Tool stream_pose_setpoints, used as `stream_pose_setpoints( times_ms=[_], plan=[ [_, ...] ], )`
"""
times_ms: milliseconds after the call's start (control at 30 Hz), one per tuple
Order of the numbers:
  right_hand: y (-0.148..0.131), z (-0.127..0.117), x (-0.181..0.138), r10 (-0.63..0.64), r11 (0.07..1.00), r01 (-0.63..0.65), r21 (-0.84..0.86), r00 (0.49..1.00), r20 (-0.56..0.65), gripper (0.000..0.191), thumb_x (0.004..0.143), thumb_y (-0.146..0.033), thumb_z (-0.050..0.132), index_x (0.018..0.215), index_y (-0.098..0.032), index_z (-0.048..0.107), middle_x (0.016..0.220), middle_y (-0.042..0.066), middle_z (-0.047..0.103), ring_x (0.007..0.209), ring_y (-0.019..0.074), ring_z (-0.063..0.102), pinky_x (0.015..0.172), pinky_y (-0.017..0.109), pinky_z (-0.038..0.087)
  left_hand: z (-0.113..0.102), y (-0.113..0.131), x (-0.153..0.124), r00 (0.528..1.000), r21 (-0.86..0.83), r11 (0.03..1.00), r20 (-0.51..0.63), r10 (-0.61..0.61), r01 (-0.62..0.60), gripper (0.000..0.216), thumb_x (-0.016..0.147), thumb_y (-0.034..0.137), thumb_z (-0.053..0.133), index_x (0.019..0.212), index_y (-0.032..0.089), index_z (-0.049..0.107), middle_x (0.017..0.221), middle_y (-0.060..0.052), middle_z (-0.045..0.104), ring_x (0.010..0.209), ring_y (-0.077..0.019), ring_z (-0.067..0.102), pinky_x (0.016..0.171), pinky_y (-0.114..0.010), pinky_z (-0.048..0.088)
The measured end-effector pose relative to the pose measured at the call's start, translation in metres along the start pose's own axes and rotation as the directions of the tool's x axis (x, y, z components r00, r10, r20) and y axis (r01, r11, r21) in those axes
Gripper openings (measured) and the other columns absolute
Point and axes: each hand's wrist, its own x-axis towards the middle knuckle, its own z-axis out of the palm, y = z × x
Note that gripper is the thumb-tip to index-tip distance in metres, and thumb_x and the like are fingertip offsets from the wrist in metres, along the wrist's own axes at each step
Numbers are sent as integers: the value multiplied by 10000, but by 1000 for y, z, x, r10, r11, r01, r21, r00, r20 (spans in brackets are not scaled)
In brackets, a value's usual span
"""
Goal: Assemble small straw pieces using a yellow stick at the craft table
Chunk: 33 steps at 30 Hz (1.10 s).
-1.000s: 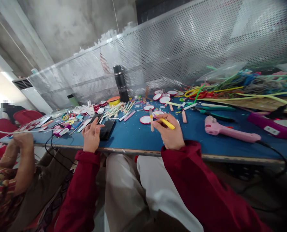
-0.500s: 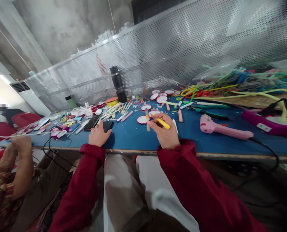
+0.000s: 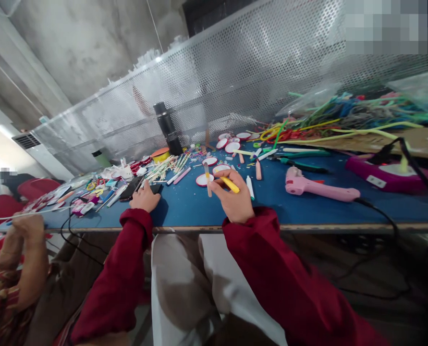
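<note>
My right hand (image 3: pixel 236 201) is closed in a pinch above the blue table. Between its fingers sits a yellow pen-like stick (image 3: pixel 230 184), and a thin upright stick (image 3: pixel 208 180) with a greyish tip is at the fingertips. Behind it lies a white round disc with a red rim (image 3: pixel 204 179). My left hand (image 3: pixel 145 197) rests over a black phone-like slab (image 3: pixel 156 189), its thumb apart from the bent fingers. A thin dark stick by those fingers is partly covered.
A pink corded tool (image 3: pixel 318 186), pliers (image 3: pixel 302 165) and a purple power strip (image 3: pixel 390 175) lie to the right. A black bottle (image 3: pixel 168 129) stands at the back by a perforated metal screen (image 3: pixel 235 77). Another person's arms (image 3: pixel 30 240) are at the left.
My left hand's fingers have bent more over the black slab. My right hand keeps its hold on the yellow stick. The whole view has shifted slightly.
</note>
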Motion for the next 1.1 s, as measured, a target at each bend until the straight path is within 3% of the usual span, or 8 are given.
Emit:
stream_pose_setpoints(
  times_ms=[167,267,433,533,767,1100],
  plan=[
    [-2,0,-1,-1,1000,1,-5,1000,6,253,718,-325,790,878,-247,610,705,-23,694,655,166,664,641,307,537,-1,-15,5,998,-66,996,-21,63,-64,978,844,573,597,1631,139,212,1574,-271,451,1434,-435,467,1113,-536,405],
    [-5,0,-2,1,1000,-1,-18,1000,13,253,726,-344,783,881,-243,610,717,-22,697,646,161,659,639,307,536,-4,-36,4,991,-192,975,-91,96,-112,958,899,689,497,1636,148,211,1511,-222,554,1418,-402,497,1135,-530,388],
    [-4,-1,-2,-2,999,2,-36,1000,2,258,708,-321,794,881,-234,622,709,-26,685,665,158,649,660,304,526,-4,-67,-7,910,-245,944,-400,107,-219,645,1029,521,354,1586,197,382,1288,-125,739,1379,-359,530,1172,-562,323],
    [0,-2,0,-14,998,13,-62,1000,-7,285,701,-331,809,904,-229,637,710,-27,679,672,159,643,657,304,513,3,-78,-14,863,-235,917,-470,182,-322,594,1049,479,329,1554,189,448,1235,-107,764,1354,-325,547,1180,-516,318],
    [3,-5,1,-25,995,25,-92,1000,1,306,709,-358,818,917,-225,639,718,-22,666,683,164,636,660,308,507,18,-84,-20,800,-223,872,-539,262,-436,557,1061,470,304,1466,182,557,1198,-109,773,1253,-291,604,1139,-469,334],
    [3,-5,1,-17,995,16,-99,1000,-6,311,709,-367,825,923,-234,644,725,-21,669,679,170,640,650,317,510,25,-86,-24,746,-295,839,-642,180,-457,595,1075,482,220,1472,146,508,1087,-110,794,1255,-269,607,1145,-472,322]
  ],
)
